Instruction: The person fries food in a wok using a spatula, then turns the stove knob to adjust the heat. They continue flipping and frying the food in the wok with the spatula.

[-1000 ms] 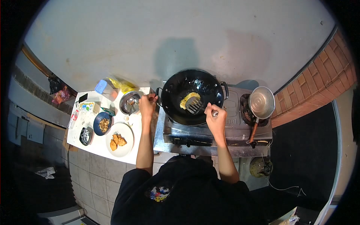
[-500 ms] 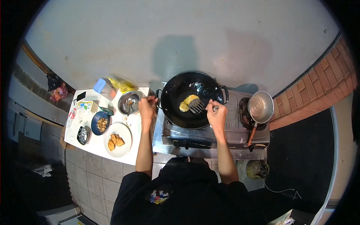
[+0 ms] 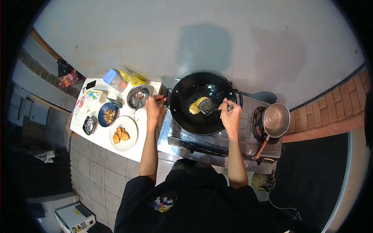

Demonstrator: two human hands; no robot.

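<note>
A black wok (image 3: 182, 120) sits on the stove, with a yellow, egg-like piece of food (image 3: 195, 108) in its middle. My right hand (image 3: 230, 119) is closed around the handle of a slotted spatula (image 3: 206, 105), whose blade rests over the right part of the food. At the wok's left side, my left hand (image 3: 154, 108) has its fingers closed at the loop handle (image 3: 168, 97). Just left of that hand stands a metal bowl (image 3: 136, 97) with a little residue and what looks like a spoon inside.
A white plate (image 3: 134, 141) of fried pieces, a blue bowl (image 3: 103, 120) of brown food and a small black dish (image 3: 89, 125) stand on the white table. A saucepan (image 3: 276, 120) occupies the stove's right burner (image 3: 258, 119). A lidded container (image 3: 115, 80) stands near the wall.
The camera view has tilted and shifted, so the whole scene appears rotated. The spatula still lies over the food, and both hands keep their places at the wok.
</note>
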